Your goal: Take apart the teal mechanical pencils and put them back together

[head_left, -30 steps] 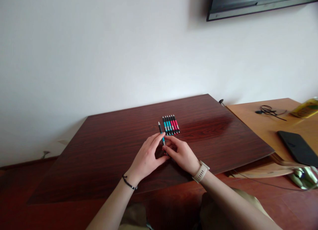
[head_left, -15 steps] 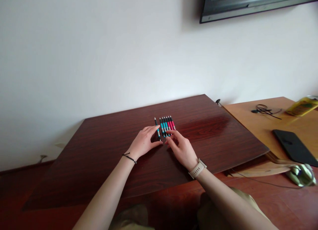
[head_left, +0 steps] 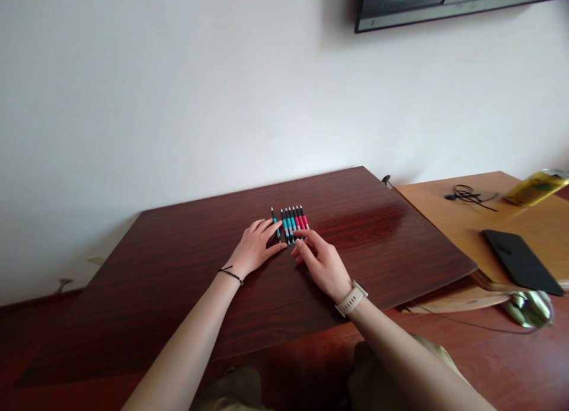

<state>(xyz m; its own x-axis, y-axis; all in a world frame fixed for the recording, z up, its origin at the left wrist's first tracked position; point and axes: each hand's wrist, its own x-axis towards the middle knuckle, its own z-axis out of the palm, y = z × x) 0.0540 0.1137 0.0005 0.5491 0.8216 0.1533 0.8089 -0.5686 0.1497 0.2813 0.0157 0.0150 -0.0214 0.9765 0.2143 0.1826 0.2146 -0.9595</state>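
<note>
A row of several teal and pink pens (head_left: 294, 219) lies side by side on the dark red wooden board (head_left: 186, 263). Just left of the row, a single teal pen (head_left: 274, 219) rests on the board. My left hand (head_left: 254, 249) lies low over the board and holds this pen's near end between index finger and thumb. My right hand (head_left: 322, 263) hovers with fingers spread, and its fingertips are at the near ends of the row, holding nothing. I wear a black band on the left wrist and a beige watch on the right.
A lighter wooden table (head_left: 444, 215) adjoins the board on the right, with a black phone (head_left: 515, 260), a black cable (head_left: 466, 195) and a yellow packet (head_left: 536, 187). A screen (head_left: 444, 2) hangs on the white wall. A green mouse (head_left: 528, 307) lies lower right.
The single teal pen has moved away from me and up beside the left of the row. My right hand has let go of it and now rests at the row's near end.
</note>
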